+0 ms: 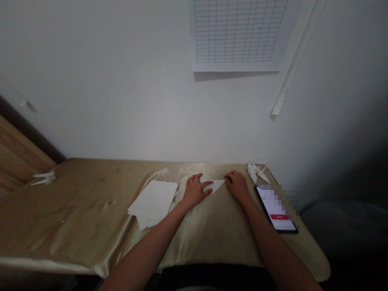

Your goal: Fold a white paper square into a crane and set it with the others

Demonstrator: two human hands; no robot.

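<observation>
Near the tabletop's far edge, my left hand lies flat on the folded paper triangle and my right hand presses its tip; on slick cloth it could slide, skewing the crease

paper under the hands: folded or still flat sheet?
Folded. The white paper shows as a triangle pointing toward the person, pinned by the left hand and right hand; the paper stack beside it lies flat.
</observation>
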